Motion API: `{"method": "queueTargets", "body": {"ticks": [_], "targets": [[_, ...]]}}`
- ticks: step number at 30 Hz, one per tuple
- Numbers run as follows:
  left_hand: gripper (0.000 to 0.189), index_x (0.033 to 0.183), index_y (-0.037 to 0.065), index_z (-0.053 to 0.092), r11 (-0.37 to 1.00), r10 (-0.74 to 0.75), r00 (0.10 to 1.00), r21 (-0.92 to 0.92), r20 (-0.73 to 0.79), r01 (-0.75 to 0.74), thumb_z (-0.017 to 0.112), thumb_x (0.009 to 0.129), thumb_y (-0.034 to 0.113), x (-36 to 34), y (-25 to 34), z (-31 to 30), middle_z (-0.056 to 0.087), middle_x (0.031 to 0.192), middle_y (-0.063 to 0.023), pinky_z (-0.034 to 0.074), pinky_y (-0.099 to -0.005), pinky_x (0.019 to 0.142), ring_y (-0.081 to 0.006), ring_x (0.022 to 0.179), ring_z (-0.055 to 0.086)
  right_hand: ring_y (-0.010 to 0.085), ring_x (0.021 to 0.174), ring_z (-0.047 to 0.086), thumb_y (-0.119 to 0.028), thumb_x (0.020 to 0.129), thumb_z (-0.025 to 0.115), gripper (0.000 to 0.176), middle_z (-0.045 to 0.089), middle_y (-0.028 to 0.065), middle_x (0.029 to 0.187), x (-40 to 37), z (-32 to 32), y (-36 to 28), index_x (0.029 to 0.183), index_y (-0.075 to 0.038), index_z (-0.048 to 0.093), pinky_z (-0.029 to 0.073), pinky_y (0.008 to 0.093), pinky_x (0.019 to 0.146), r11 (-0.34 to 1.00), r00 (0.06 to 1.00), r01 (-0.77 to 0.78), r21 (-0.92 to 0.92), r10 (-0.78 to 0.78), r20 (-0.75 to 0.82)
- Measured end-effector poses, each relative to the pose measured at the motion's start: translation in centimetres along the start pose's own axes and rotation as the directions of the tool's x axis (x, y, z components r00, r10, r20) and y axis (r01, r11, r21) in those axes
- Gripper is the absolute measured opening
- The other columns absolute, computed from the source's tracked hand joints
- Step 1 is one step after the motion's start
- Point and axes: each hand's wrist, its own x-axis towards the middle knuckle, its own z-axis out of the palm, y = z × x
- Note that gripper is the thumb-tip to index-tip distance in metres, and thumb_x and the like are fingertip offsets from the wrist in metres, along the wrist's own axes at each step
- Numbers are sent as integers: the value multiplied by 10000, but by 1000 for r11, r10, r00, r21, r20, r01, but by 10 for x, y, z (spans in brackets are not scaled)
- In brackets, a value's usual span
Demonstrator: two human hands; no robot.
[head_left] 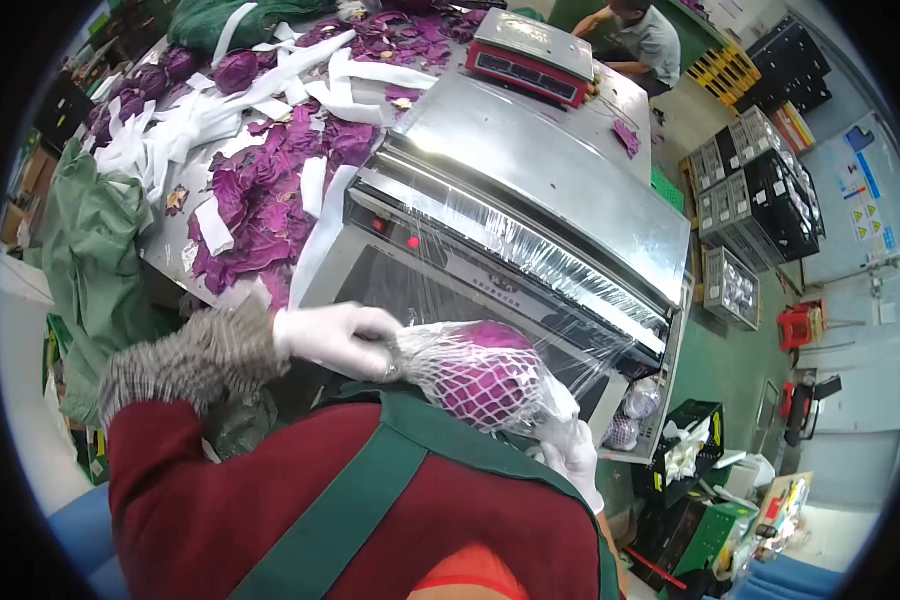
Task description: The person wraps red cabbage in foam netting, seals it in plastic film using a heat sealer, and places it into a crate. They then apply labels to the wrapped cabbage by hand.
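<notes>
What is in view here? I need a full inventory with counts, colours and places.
Purple cabbage in white foam netting: one, between the hands
Boxy metal film-wrapping machine: one, silver, centre
Digital scale: one, red and silver, beyond machine
Metal table: one, silver, beneath scale
Loose cabbage leaves: many, purple, table
Foam netting strips: many, white, table
Whole cabbages: several, purple, table's far left
Netted round items: two, purplish, machine's right end
Draped cloth: one, green, left
Stacked plastic crates: several, grey and black, right
Plastic pallet: yellow, upper right
Co-worker: one, grey top, beyond scale
Left hand: one, white-gloved, grip on netting's gathered end
Right hand: one, white-gloved, netting's other end
</notes>
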Motion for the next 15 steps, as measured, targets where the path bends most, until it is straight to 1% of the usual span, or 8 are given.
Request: {"method": "queueTargets", "body": {"ticks": [1, 4, 6, 8, 10, 11, 13, 15], "targets": [[422, 1123, 31, 562, 931, 315, 940, 235, -130, -280, 718, 742, 126, -12, -10, 9, 536, 1128, -98, 368, -346, 957, -221, 1129, 461, 283, 966, 537, -66, 725, 660, 180, 637, 65, 942, -3, -2, 3, 896, -119, 648, 423, 382, 836, 999, 999, 39, -4, -39, -11], [222, 1022, 47, 625, 892, 442, 815, 279, -373, -356, 614, 801, 35, -18, -34, 44, 575, 1105, -93, 326, -367, 1001, -219, 1147, 453, 291, 983, 536, -124, 809, 612, 55, 645, 67, 939, -3, -10, -3, 835, -98, 652, 392, 416, 918, 997, 997, 68, 43, -67, -32], [91, 916, 31, 619, 881, 473, 660, 332, -583, -338, 550, 858, 36, -22, -31, 56, 621, 927, -63, 404, -307, 882, -153, 922, 549, 297, 959, 546, -167, 858, 566, 127, 649, 70, 896, -4, -15, -23, 818, -80, 650, 374, 425, 941, 950, 992, -65, 307, 95, -84], [89, 879, 8, 598, 879, 208, 737, -208, -643, -430, 527, 889, 60, -28, -21, 70, 612, 801, -46, 451, -245, 716, -104, 728, 567, 140, 669, 556, -224, 923, 494, 271, 635, 85, 751, -4, -10, -40, 775, -24, 603, 463, 265, 639, 901, 978, -65, 429, 143, -153], [113, 861, -6, 582, 864, 308, 662, -91, -683, -495, 513, 904, 72, -34, -13, 66, 579, 689, -17, 424, -187, 576, -54, 611, 523, 79, 537, 492, -208, 952, 433, 294, 612, 83, 699, 9, -8, -67, 767, -6, 542, 403, 213, 508, 876, 937, 60, 478, 115, -328], [105, 824, -2, 577, 802, 347, 597, -101, -723, -589, 531, 891, 65, -38, -1, 63, 548, 639, 3, 388, -175, 501, -36, 537, 479, 81, 449, 440, -215, 965, 398, 298, 545, 51, 596, 9, -11, -75, 760, -19, 490, 416, 237, 494, 813, 919, -37, 581, 256, -299], [151, 787, 13, 575, 926, 156, 679, -132, -718, -352, 535, 891, 114, -52, 14, 45, 537, 605, 8, 351, -172, 433, -22, 480, 452, 75, 355, 328, -264, 965, 392, 305, 391, -2, 479, 17, -11, -86, 759, -59, 483, 338, 236, 397, 408, 871, -148, 901, 485, -76], [192, 766, 35, 572, 927, -80, 797, -338, -599, -161, 542, 892, 177, -57, 5, 26, 524, 577, 11, 336, -183, 394, -33, 440, 441, 76, 332, 289, -300, 969, 364, 321, 340, -28, 451, 9, -7, -81, 788, -80, 509, 250, 229, 354, -157, 774, -231, 960, 569, 279]]}}
